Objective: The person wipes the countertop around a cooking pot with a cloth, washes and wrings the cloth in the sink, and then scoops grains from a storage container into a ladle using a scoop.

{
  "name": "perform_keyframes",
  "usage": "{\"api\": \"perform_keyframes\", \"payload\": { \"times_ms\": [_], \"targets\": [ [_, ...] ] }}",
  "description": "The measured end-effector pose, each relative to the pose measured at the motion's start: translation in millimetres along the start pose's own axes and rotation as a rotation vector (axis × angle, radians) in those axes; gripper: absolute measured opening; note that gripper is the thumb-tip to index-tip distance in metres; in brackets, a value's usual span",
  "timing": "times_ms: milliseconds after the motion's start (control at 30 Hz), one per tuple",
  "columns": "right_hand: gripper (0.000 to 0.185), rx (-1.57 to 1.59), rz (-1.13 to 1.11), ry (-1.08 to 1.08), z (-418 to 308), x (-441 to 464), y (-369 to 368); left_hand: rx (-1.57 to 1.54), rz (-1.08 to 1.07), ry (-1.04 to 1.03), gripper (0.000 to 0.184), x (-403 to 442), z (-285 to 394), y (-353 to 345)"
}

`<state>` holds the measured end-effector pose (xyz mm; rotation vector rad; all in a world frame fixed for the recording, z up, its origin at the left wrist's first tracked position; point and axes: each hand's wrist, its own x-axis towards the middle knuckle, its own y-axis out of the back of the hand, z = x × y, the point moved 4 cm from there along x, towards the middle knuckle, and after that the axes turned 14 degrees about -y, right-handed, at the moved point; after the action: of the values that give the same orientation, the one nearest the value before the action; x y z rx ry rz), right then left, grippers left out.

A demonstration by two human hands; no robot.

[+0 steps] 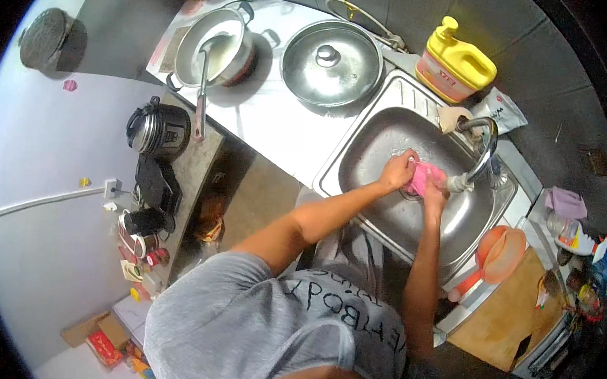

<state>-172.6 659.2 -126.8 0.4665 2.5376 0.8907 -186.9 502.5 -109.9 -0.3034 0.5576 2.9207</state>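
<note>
Over the basin of the steel sink (370, 148), both hands grip a pink cloth (425, 174). My left hand (398, 171) pinches its left side, fingers closed. My right hand (435, 194) is closed on the cloth's right side, close below the faucet's end. The curved metal faucet (490, 150) has a pale fitting at its mouth, just right of the cloth. Whether water is running is hard to make out. Part of the cloth is hidden by the fingers.
A lidded pan (332, 65) and a pot (214, 51) with a ladle (203, 87) stand on the white counter. Behind the sink is a yellow pump bottle (456, 63). Orange strainers (502, 254) and a wooden board (495, 312) lie at the right.
</note>
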Motion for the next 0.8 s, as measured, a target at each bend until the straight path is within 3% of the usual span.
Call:
{"api": "perform_keyframes", "payload": {
  "times_ms": [67, 133, 167, 200, 233, 267, 300, 333, 433, 500, 600, 667, 700, 733, 767, 800],
  "targets": [
    [0.033, 0.025, -0.072, 0.024, -6, 3, 4, -0.035, 0.065, 0.001, 0.023, 0, -7, -5],
    [0.030, 0.052, -0.142, 0.044, -13, -6, 2, 0.009, 0.283, 0.166, 0.021, 2, -56, -31],
    [0.028, 0.252, -0.233, -0.034, -11, -10, -6, -0.602, 0.221, 0.282, 0.023, 8, -78, -60],
    [0.025, 0.454, -0.325, -0.108, -13, -16, -15, -1.134, 0.219, 0.525, 0.026, 11, -98, -88],
    [0.022, 0.277, -0.160, 0.010, -49, -39, 5, -1.345, 0.005, 0.488, 0.029, 10, -90, -99],
    [0.022, 0.276, -0.168, 0.013, -54, -56, -2, -1.516, -0.238, 0.458, 0.033, 7, -80, -107],
    [0.022, 0.222, -0.084, 0.096, -58, -68, -5, -1.586, -0.325, 0.424, 0.034, 5, -72, -112],
    [0.023, 0.167, 0.003, 0.177, -66, -80, -4, -1.606, -0.306, 0.421, 0.035, 3, -68, -117],
    [0.025, 0.089, -0.050, 0.197, -94, -92, 6, -1.596, -0.225, 0.440, 0.037, 5, -71, -132],
    [0.024, 0.104, -0.070, 0.161, -67, -61, -6, -1.550, -0.159, 0.462, 0.038, 15, -79, -144],
    [0.023, 0.274, -0.196, -0.208, 16, 12, -35, -1.502, -0.051, 0.508, 0.039, 16, -63, -141],
    [0.023, 0.634, -0.327, -0.504, 33, 18, -50, -1.514, 0.020, 0.520, 0.035, 7, -27, -116],
    [0.023, 0.685, -0.342, -0.481, 25, 10, -52, -1.739, -0.093, 0.242, 0.034, 42, -111, -175],
    [0.024, 0.646, -0.336, -0.412, 21, 2, -53, -1.751, -0.083, 0.241, 0.034, 41, -112, -178],
    [0.031, 0.287, -0.272, 0.073, -4, -15, -42, -1.683, -0.104, 0.306, 0.035, 34, -110, -176],
    [0.031, 0.288, -0.276, 0.080, -7, -14, -44, -1.606, -0.130, 0.360, 0.037, 33, -107, -164]
  ]
}}
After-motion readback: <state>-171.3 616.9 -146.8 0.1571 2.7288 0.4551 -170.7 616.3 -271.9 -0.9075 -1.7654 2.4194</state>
